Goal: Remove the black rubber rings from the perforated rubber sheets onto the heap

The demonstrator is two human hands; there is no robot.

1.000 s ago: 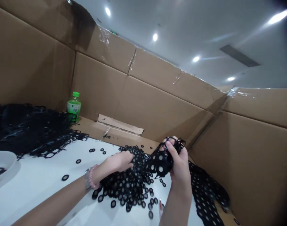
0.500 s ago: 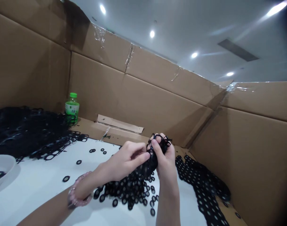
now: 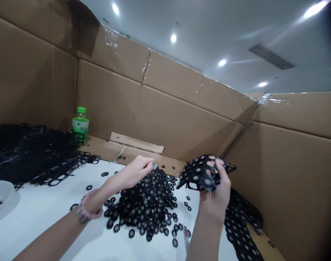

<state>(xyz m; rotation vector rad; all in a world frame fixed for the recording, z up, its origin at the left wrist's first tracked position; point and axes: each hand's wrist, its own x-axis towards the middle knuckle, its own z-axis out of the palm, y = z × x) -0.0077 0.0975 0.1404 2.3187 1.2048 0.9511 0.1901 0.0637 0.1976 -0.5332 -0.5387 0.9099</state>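
My right hand (image 3: pixel 218 181) is closed round a bunched black sheet (image 3: pixel 199 172) dotted with pale round spots; open loops show along its edge. My left hand (image 3: pixel 138 170), with a pink beaded bracelet (image 3: pixel 90 206) at its wrist, is pinched shut. A small pale bit shows at its fingertips, too small to make out. Below and between the hands lies a heap of small black rings (image 3: pixel 147 203) with pale centres, several of them scattered round its edges.
A tangle of black cut-out netting (image 3: pixel 32 152) lies at left, by a green bottle (image 3: pixel 80 125) and a white bowl (image 3: pixel 3 192). More dotted black sheets (image 3: pixel 240 224) lie at right. Cardboard walls (image 3: pixel 181 112) enclose the white table (image 3: pixel 45 224). A thin tool (image 3: pixel 186 237) lies beside my right forearm.
My hands have moved apart: the right went rightward with the black sheet, the left drew back leftward over the heap. The dotted sheet now spreads more open and the thin tool has come into sight.
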